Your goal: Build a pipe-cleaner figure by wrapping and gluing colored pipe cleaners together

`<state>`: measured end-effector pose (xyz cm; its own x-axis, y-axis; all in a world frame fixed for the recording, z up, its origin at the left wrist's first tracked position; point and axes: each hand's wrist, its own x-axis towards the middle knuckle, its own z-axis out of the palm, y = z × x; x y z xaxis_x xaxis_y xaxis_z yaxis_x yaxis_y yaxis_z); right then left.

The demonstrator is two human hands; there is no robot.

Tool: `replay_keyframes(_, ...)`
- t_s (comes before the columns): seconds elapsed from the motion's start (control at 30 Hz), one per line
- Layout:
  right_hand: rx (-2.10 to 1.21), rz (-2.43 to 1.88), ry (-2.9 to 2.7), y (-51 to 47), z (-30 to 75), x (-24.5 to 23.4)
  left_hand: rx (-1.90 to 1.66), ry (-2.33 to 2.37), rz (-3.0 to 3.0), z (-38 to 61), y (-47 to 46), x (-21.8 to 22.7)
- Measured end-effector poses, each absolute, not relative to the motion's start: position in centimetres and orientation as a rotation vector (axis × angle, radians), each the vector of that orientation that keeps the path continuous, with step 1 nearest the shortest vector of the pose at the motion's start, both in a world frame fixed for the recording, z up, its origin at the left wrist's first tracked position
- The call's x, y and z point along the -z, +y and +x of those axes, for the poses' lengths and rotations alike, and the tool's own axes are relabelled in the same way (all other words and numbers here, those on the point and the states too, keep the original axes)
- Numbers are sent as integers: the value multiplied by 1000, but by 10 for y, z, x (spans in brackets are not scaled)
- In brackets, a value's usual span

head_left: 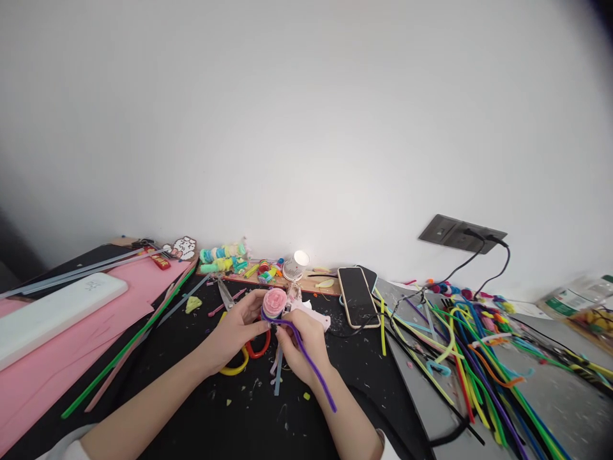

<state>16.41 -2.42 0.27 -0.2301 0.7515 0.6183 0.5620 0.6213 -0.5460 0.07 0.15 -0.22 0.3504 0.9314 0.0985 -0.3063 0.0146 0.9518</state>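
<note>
My left hand [238, 328] is closed around a small round pink coil of pipe cleaner [274, 303], held just above the black table [268, 421]. My right hand [302, 345] pinches a purple pipe cleaner [311, 364] whose near end meets the base of the pink coil; its free end trails back over my right wrist. Under my hands lie scissors [230, 300] with red and yellow handle loops. A pale pink glue gun [313, 313] lies just behind my right hand.
A heap of coloured pipe cleaners [474, 358] covers a grey board at the right. A phone [355, 296] lies behind. Pink paper [57, 358], a white case [52, 313] and long green sticks sit at the left. A wall socket [462, 234] with cables is right.
</note>
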Motion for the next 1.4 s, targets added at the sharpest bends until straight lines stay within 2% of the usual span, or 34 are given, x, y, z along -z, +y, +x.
replay_keyframes(0.43, -280, -986, -1884, -22, 166, -1, -1018, 697, 1054, 4, -5, -7)
replay_keyframes(0.83, -461, -1096, -1794, -22, 164, 0, -883, 747, 1005, 3, -8, -13)
replay_keyframes(1.4, -404, -1142, -1842, -18, 167, 5, -897, 838, 1223, 0, -3, -6)
